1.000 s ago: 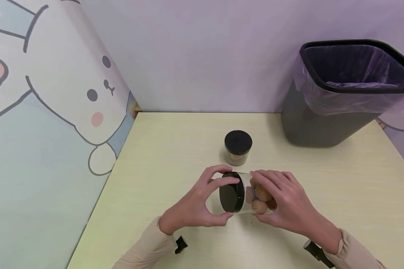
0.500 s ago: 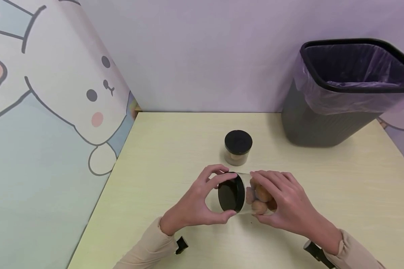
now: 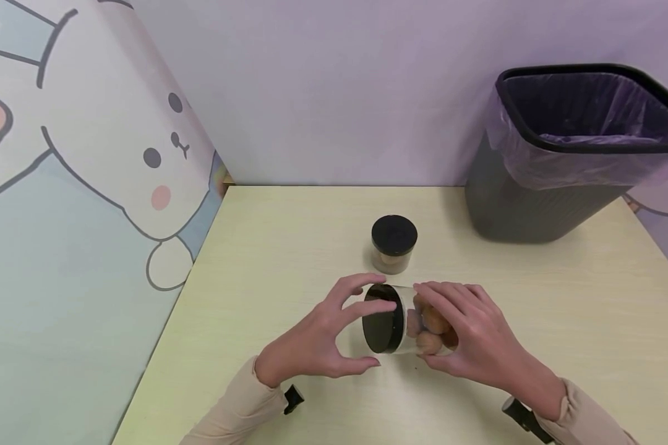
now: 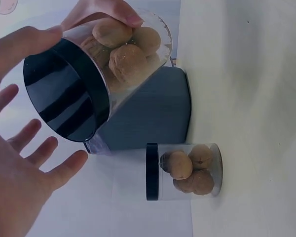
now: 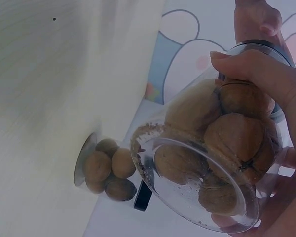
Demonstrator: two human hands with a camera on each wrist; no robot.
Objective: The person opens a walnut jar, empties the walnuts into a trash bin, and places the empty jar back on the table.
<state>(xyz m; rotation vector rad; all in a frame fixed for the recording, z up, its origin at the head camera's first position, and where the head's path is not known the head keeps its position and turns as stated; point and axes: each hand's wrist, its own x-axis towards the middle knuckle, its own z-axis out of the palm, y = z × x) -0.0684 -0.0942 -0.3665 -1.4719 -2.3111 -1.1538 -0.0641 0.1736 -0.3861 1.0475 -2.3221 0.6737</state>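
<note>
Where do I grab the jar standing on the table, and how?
I'd curl fingers round the standing jar, just below its black lid, from the left. It's upright and round, so they should fit; the right hand holds the other jar in front, and the bin stands right.

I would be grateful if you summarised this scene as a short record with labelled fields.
Held item: clear cylindrical jar, tipped sideways
Closure: round black lid, on the jar, facing the left hand
Contents: round brown walnuts
Right hand: grips the jar's clear body
Left hand: fingers spread around the lid; contact hard to tell
Second item: black-lidded clear jar, upright beyond the held one, also containing walnuts
Container: dark grey bin with black rim and purple liner, far right
Surface: pale yellowish table
</note>
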